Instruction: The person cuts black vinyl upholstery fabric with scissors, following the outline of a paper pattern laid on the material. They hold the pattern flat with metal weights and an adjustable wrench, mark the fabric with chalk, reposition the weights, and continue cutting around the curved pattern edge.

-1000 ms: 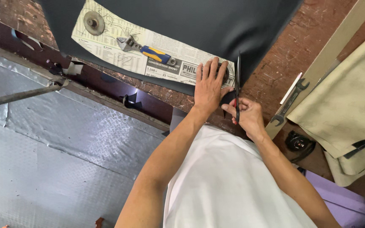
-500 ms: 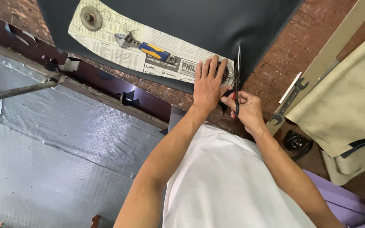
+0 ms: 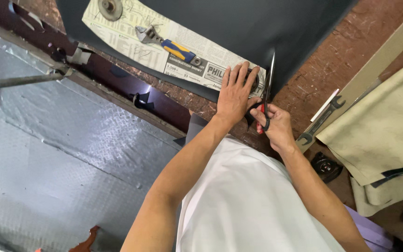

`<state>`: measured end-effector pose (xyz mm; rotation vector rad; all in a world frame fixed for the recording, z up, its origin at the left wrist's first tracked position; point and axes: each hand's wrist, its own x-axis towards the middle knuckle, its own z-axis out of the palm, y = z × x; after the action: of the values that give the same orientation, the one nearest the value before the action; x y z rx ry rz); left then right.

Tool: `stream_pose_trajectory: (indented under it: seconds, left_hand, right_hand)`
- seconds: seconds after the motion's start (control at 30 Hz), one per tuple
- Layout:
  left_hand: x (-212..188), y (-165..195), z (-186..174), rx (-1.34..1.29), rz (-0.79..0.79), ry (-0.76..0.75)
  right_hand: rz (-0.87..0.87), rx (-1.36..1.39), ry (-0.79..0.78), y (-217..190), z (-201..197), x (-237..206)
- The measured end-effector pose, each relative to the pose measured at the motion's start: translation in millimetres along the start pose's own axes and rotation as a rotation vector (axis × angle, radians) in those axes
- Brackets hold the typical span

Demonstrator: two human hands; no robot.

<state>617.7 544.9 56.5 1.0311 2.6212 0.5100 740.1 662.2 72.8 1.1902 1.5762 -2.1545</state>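
My left hand [image 3: 234,94] lies flat, fingers spread, on a newspaper sheet [image 3: 131,39] that rests on a large dark sheet [image 3: 257,28] spread over the brown workbench [image 3: 332,60]. My right hand [image 3: 276,125] grips black scissors with red handle lining [image 3: 267,91]. Their blades point away from me and sit in a slit in the dark sheet just right of the left hand. The two hands are close together, almost touching.
An adjustable wrench with a blue and yellow handle [image 3: 166,43] and a round metal disc [image 3: 110,7] lie on the newspaper. To the right are a spanner [image 3: 322,120], a white stick [image 3: 324,105], a wooden strip [image 3: 378,70] and beige fabric [image 3: 388,121]. Checkered metal flooring [image 3: 52,154] is on the left.
The scissors' blades have advanced a little further up into the dark sheet. My left hand stays pressed on the paper; the view has shifted slightly.
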Motion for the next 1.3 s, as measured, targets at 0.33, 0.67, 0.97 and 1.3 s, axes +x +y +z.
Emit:
stream_pose_trajectory:
  seconds: [0.33, 0.67, 0.97, 1.3]
  left_hand:
    - [-1.6, -35.3, -28.0, -0.296, 0.117, 0.009]
    - [-81.2, 18.9, -4.7, -0.461, -0.403, 0.168]
    - [-95.6, 30.2, 22.3, -0.532, -0.521, 0.139]
    - [-94.6, 29.6, 24.9, -0.478, -0.510, 0.146]
  right_hand:
    - [0.356, -0.464, -0.447, -43.4, -109.9, -25.3]
    - [0.334, -1.383, -0.620, -118.8, -148.6, 31.5]
    - [0.472, -1.604, -0.670, -147.4, -130.2, 73.4]
    - [0.444, -1.696, -0.651, -142.1, -128.6, 77.0]
